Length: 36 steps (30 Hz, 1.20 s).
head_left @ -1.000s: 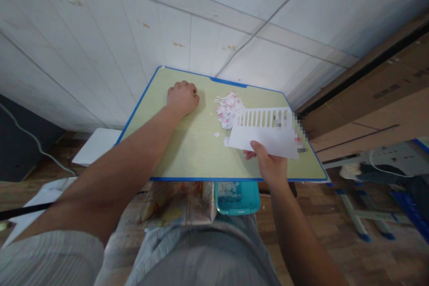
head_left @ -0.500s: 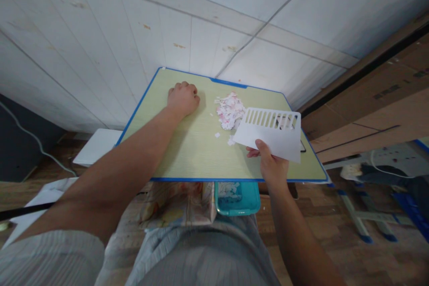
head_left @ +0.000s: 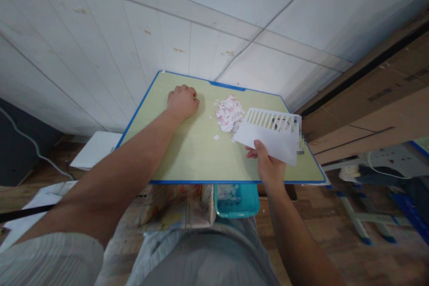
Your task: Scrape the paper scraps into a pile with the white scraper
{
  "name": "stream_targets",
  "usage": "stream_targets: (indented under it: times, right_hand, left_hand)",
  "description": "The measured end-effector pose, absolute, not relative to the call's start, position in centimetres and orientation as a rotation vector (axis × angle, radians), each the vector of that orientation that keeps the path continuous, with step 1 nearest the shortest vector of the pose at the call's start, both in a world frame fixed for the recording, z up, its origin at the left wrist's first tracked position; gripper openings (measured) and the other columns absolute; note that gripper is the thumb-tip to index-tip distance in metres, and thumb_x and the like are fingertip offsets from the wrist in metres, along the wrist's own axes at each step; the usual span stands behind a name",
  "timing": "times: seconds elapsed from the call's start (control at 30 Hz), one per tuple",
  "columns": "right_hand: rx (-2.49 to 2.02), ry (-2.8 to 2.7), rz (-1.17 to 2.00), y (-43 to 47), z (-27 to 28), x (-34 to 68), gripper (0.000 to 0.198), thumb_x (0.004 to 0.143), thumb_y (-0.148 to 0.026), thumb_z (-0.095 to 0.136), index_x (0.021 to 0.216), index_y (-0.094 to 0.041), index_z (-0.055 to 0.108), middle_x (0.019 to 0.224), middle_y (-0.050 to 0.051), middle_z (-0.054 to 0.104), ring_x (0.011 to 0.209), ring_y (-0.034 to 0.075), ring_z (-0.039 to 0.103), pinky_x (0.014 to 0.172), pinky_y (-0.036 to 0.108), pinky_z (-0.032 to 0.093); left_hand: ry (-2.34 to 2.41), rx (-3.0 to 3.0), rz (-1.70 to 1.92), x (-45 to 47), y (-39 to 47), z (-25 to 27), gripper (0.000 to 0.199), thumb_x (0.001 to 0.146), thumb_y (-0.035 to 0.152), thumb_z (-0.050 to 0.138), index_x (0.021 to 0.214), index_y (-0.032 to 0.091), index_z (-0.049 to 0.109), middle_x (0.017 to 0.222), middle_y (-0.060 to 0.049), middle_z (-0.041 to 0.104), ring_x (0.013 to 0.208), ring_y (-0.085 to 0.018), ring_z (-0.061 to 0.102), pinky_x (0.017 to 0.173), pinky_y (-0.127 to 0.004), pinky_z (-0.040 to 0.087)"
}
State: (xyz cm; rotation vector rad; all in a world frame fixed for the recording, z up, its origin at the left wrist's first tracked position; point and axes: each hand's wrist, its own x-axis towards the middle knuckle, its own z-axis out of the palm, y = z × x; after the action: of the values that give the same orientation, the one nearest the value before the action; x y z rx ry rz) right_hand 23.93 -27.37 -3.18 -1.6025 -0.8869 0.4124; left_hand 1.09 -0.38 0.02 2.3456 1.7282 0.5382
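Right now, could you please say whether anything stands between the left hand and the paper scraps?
Nothing visible blocks the left hand; one tiny stray scrap lies on the tabletop before the scrap pile.

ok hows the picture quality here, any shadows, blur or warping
Head view: soft light, with a faint shadow on the tabletop beside the left forearm, which wide-angle distortion seems to stretch; same head view: blocky pixels cover part of the right edge of the white slotted piece, and print on the cardboard is too blurred to read.
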Motion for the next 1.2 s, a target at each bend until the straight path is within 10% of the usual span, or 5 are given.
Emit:
stream_targets:
  times: [0.37,0.7,1.2]
  right_hand:
    - [-1.641,-1.133,0.597,-24.8,-2.0,21.8,0.063,0.102,-0.083,0.079,0.066,-0.032,0.075,0.074,0.008,0.086,0.083,0.034,0.090,0.105,0.052,0.072]
    - [-1.587,-1.092,0.685,-30.9,-1.0,26.9,0.039,0.095,-0.055,0.094,0.072,-0.028,0.080,0.066,0.005,0.081,0.056,0.026,0.073,0.063,0.041,0.067]
    - [-1.524,-1.014,0.781,-32.3,-0.8,27.9,0.037,0.089,-0.048,0.092,0.063,-0.032,0.071,0.053,0.002,0.069,0.049,0.027,0.063,0.053,0.044,0.060]
  left_hand:
    - [1.728,2.349,0.543,1.1,-0.4,0.0,0.053,0.111,0.030,0.057,0.151,0.021,0.090,0.166,-0.025,0.079,0.160,-0.047,0.066,0.136,-0.066,0.054]
    - [1.731,2.340,0.528,1.1,-0.3,0.1,0.052,0.113,0.031,0.057,0.152,0.019,0.089,0.168,-0.025,0.077,0.164,-0.047,0.065,0.139,-0.065,0.052]
    - [1.735,2.319,0.545,1.0,0.0,-0.3,0.053,0.111,0.032,0.058,0.152,0.020,0.088,0.170,-0.025,0.077,0.164,-0.047,0.064,0.140,-0.064,0.052]
